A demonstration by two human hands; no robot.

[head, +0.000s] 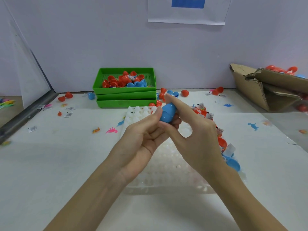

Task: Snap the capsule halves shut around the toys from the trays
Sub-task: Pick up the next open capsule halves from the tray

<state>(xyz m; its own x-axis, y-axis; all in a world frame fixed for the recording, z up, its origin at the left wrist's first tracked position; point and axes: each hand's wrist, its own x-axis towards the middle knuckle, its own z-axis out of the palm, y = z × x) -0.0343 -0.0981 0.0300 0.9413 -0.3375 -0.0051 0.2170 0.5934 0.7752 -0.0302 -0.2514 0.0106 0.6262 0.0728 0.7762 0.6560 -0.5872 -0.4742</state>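
A blue egg-shaped capsule is held above the table's middle, its two halves together with a seam showing. My left hand grips its lower half with thumb and fingers. My right hand presses on its upper half, index finger stretched over the top. Whatever is inside the capsule is hidden. Under my hands lies a clear plastic tray with rounded pockets. Red and blue capsule halves with wrapped toys sit along its right edge.
Three stacked green trays stand at the back, the top one holding red and blue halves. Small toy figures and wrappers lie scattered on the white table. A torn cardboard box with capsules sits back right.
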